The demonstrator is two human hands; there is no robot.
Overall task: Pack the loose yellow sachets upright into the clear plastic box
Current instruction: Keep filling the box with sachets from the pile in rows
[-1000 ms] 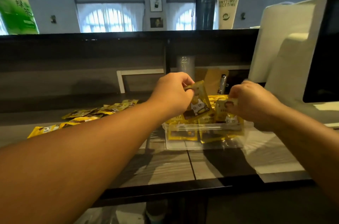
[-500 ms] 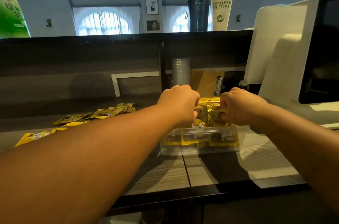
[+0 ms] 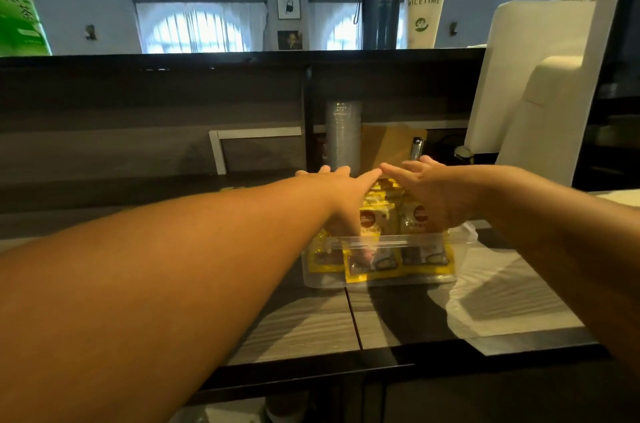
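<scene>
The clear plastic box (image 3: 381,279) stands on the wooden counter just past my hands, with several yellow sachets (image 3: 408,215) standing upright in it. My left hand (image 3: 341,192) stretches over the box's left side, fingers straight, its thumb reaching down inside the box among the sachets. My right hand (image 3: 433,194) spreads over the right side of the sachets, fingers straight, palm against their tops. Neither hand grips a sachet. My left forearm hides the loose sachets on the counter to the left.
A stack of clear cups (image 3: 343,135) and a brown clipboard (image 3: 391,145) stand behind the box under the raised ledge. A white screen unit (image 3: 540,104) rises at the right. The counter's front edge (image 3: 381,360) is close to me.
Both hands have let go of the sachets they pinched and now lie flat and spread over the packed ones. The view has tilted so my left arm hides the loose sachets.
</scene>
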